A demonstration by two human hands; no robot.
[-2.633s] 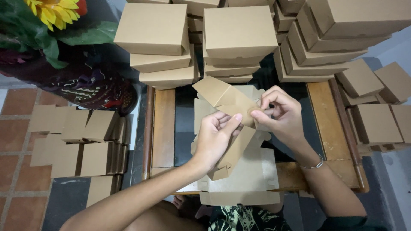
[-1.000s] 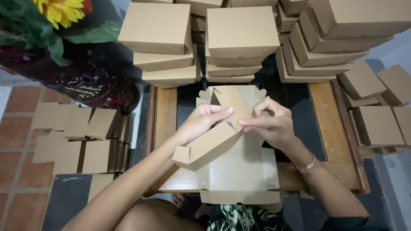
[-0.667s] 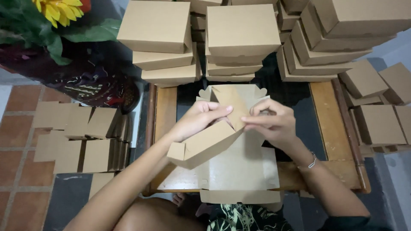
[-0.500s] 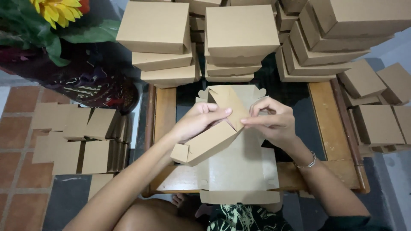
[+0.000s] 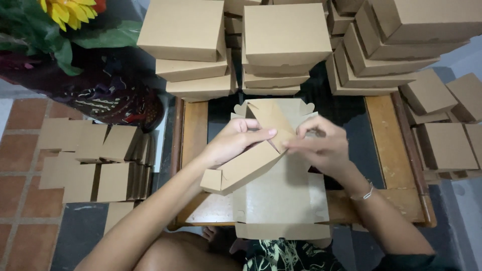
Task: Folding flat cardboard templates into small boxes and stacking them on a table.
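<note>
One head-worn view, looking almost straight down onto the wooden table (image 5: 389, 150) from close above; stacked boxes (image 5: 286, 40) sit beyond the table's far edge, flat cardboard blanks (image 5: 90, 160) left of it.

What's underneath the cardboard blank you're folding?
Under the cardboard blank a wooden table shows at both sides, with a dark panel at right. The middle of the tabletop is covered, so anything there is hidden.
</note>
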